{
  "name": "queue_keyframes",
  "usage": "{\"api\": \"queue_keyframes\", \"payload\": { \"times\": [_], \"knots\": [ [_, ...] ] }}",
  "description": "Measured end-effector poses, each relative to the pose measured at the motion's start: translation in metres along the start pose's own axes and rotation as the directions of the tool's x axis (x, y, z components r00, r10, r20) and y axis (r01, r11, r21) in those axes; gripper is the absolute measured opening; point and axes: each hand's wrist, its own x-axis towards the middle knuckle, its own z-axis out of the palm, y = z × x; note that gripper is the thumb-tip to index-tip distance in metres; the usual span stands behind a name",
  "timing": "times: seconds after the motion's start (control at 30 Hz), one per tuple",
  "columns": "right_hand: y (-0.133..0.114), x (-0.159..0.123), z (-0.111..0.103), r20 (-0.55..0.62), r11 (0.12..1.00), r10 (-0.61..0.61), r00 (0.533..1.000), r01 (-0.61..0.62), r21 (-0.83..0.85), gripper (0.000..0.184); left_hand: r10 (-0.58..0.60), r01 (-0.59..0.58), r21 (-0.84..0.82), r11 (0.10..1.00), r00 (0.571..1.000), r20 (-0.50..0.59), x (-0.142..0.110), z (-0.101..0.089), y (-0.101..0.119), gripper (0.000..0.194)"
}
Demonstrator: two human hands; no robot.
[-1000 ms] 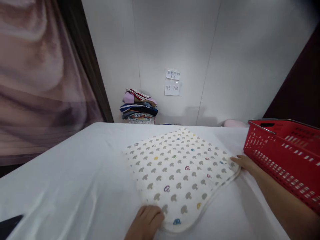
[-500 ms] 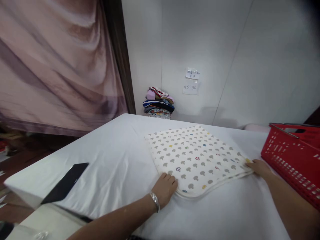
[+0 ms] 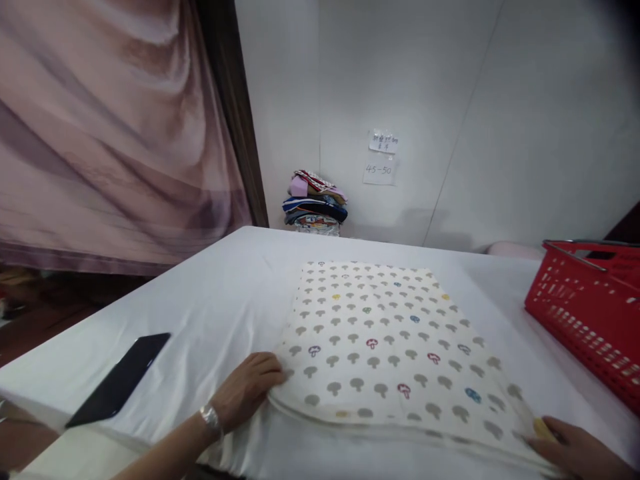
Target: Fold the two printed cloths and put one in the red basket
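A white cloth printed with grey and coloured mushrooms (image 3: 380, 333) lies folded in layers on the white-covered table (image 3: 215, 307). My left hand (image 3: 250, 387), with a silver bracelet at the wrist, is closed on its near left corner. At the near right corner, my right hand (image 3: 575, 443) pinches the cloth's edge between thumb and fingers, and a bit of yellow print shows there. Between my hands the near edge runs across, rounded at the left.
To the right stands a red plastic basket (image 3: 590, 313) with a metal handle. A dark flat phone or tablet (image 3: 123, 377) lies at the table's left edge. Behind the table rises a stack of folded fabrics (image 3: 316, 203) by the wall. A pink curtain (image 3: 110, 133) hangs at left.
The cloth has turned so its near edge faces me, and it lies closer. My left hand has moved left, my right hand right and nearer, both still on its corners.
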Motion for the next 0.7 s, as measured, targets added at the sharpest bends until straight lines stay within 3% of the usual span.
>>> {"api": "queue_keyframes", "payload": {
  "times": [0.1,0.17,0.27,0.33,0.4,0.53,0.7],
  "knots": [
    [-0.002,-0.010,-0.003,0.103,0.995,0.097,0.990,-0.099,0.011,0.036,-0.158,0.169,-0.179,0.969,0.984,0.077,0.001,-0.002,-0.020,0.031],
    [-0.015,0.001,-0.011,0.093,0.994,0.105,0.990,-0.107,0.013,0.047,-0.340,0.360,-0.241,0.901,0.933,0.122,0.016,-0.003,-0.040,0.031],
    [-0.042,0.040,-0.017,-0.007,0.994,0.107,0.994,-0.107,0.023,0.065,-0.648,0.656,-0.191,0.730,0.753,0.110,0.055,-0.002,-0.076,0.036],
    [-0.066,0.074,-0.016,-0.034,0.996,0.087,0.996,-0.087,0.009,0.068,-0.780,0.780,-0.141,0.610,0.622,0.066,0.088,0.004,-0.101,0.047],
    [-0.094,0.112,-0.011,-0.101,0.997,0.067,0.993,-0.071,-0.043,0.061,-0.839,0.837,-0.110,0.536,0.542,0.040,0.122,0.011,-0.124,0.053],
    [-0.154,0.187,0.002,-0.179,0.996,0.065,0.982,-0.075,-0.050,0.049,-0.897,0.894,-0.109,0.434,0.440,0.041,0.182,0.022,-0.153,0.058],
    [-0.202,0.264,0.021,-0.193,0.998,0.067,0.979,-0.068,0.004,0.047,-0.946,0.942,-0.135,0.307,0.318,0.069,0.223,0.024,-0.173,0.068]
  ]
}}
